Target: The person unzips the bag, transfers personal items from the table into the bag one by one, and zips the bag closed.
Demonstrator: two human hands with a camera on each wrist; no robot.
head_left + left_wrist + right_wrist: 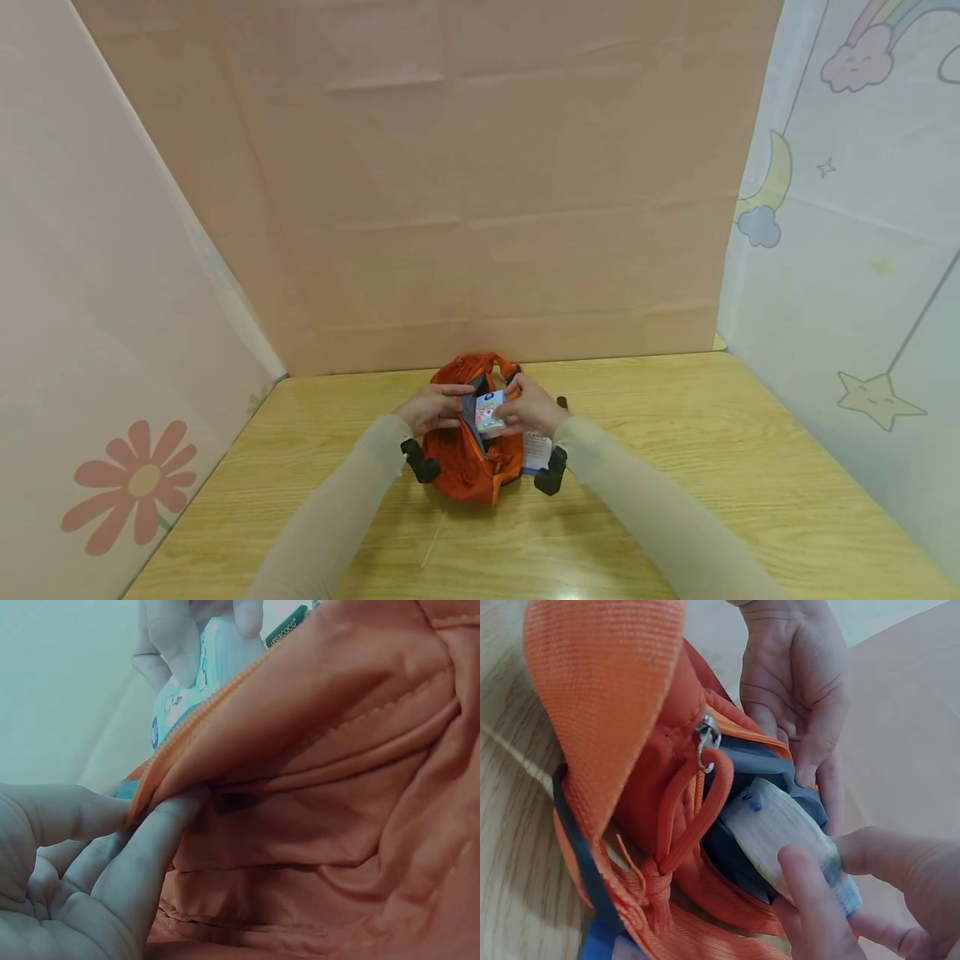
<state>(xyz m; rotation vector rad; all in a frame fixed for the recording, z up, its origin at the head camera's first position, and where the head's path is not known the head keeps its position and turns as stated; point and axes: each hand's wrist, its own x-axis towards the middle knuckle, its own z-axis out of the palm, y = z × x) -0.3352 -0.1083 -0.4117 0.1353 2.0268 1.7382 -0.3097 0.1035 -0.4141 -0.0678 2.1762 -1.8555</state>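
An orange bag (465,479) lies on the wooden table with its zipped mouth spread, showing a grey lining (754,761). My left hand (435,406) pinches one zipper edge (169,761) of that mouth between thumb and fingers. On the other side my right hand (532,407) grips a small pack of tissues (489,410) in printed, shiny wrapping. One end of the pack reaches into the mouth in the right wrist view (780,825). The bag's interior below the pack is hidden.
An orange cord pull (679,817) hangs from the zipper slider, beside a wide orange strap (607,697). A white and blue printed card (536,452) lies at the bag's right side. Fabric screens stand behind and at both sides of the table (675,433).
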